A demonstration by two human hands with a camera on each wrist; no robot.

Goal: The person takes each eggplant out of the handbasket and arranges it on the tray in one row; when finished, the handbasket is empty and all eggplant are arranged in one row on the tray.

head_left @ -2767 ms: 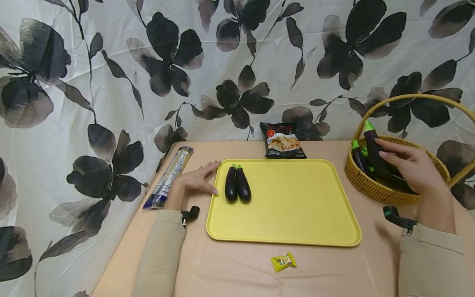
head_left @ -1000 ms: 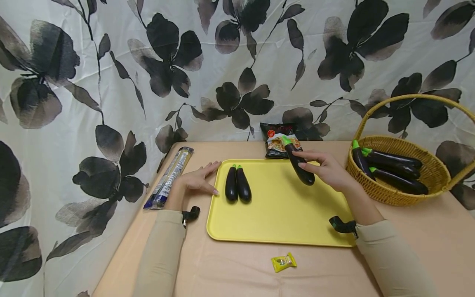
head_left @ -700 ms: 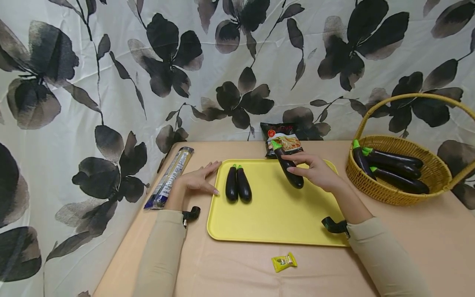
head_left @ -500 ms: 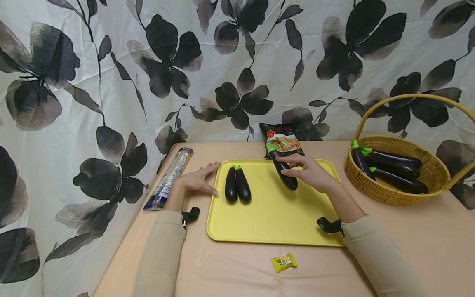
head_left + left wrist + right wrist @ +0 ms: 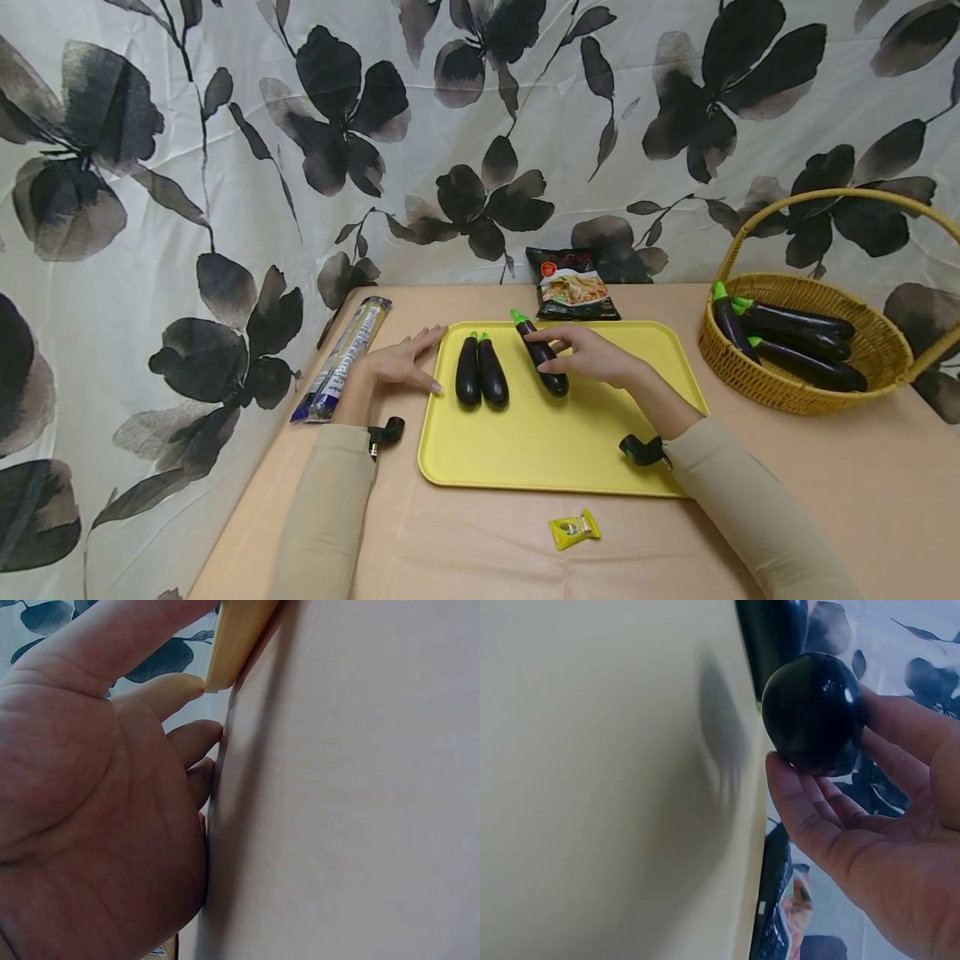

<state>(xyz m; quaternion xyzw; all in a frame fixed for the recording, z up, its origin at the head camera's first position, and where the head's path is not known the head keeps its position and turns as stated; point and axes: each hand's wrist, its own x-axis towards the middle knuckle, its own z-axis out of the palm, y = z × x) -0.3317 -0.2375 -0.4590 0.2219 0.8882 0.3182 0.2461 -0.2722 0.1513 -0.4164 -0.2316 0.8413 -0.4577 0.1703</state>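
Note:
A dark purple eggplant (image 5: 544,360) with a green stem is pinched between the thumb and fingers of my right hand (image 5: 588,357). It slants over the yellow tray (image 5: 570,450); in the right wrist view the eggplant (image 5: 810,712) shows end-on, with its shadow on the tray. Two more eggplants, a left one (image 5: 467,375) and a right one (image 5: 492,375), lie side by side on the tray's left part. My left hand (image 5: 401,362) rests at the tray's left edge with fingers spread; in the left wrist view the fingers of that hand (image 5: 169,694) touch the tray's rim (image 5: 236,645).
A wicker basket (image 5: 795,396) with a tall handle holds several eggplants at the right. Behind the tray stands a black food packet (image 5: 573,287). A long blue-and-clear package (image 5: 341,362) lies left of my left hand, and a small yellow wrapped piece (image 5: 574,529) lies in front.
My right hand has taken an eggplant out of the basket and carried it left over the tray, close to the pair lying there. My left hand has stayed at the tray's edge.

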